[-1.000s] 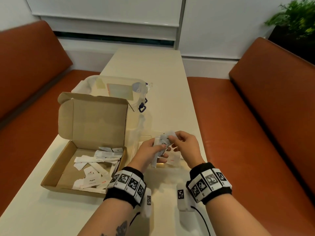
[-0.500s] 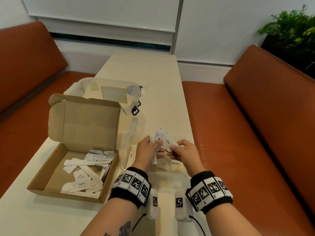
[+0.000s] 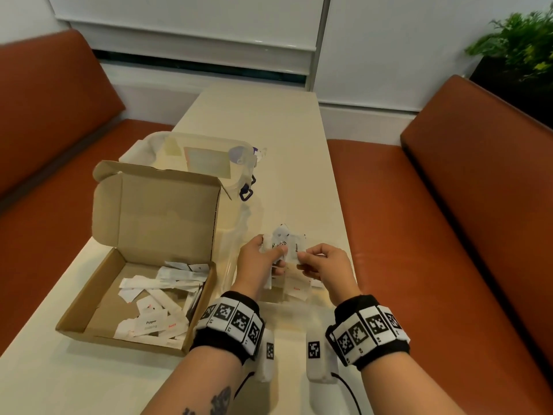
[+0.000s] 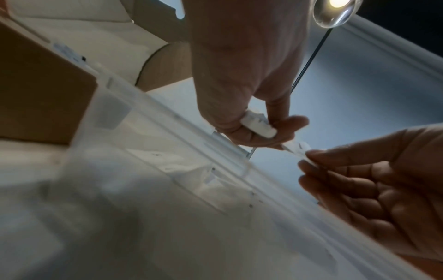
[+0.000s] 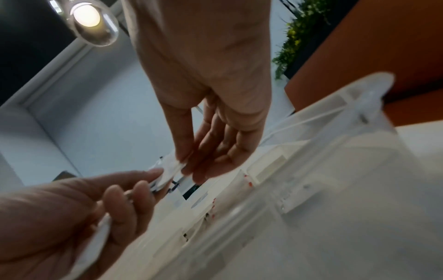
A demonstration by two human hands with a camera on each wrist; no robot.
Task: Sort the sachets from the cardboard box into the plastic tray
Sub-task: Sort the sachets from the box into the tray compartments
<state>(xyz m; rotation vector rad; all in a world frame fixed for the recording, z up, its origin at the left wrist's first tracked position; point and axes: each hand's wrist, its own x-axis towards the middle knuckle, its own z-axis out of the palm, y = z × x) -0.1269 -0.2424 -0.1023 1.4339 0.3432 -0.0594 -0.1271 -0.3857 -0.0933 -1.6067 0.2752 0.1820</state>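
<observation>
Sorting looks partly done: many white paper sachets (image 3: pixel 155 298) remain in the open brown cardboard box (image 3: pixel 89 295), a few seemingly (blurred) lie in the clear plastic tray (image 3: pixel 269 298), while left hand (image 3: pixel 260 262) and right hand (image 3: pixel 326 265) fingers pinch a small bunch (image 3: pixel 284 244) above it.

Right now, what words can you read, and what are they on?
"Pepper": on a sachet in the box.
"Salt", red: on a sachet beside it.
"Pepper": on the sachet pinched by the right hand.
Red word on a sachet in the tray: too blurred.
Black print on the sachets held by the left hand: unreadable.
</observation>
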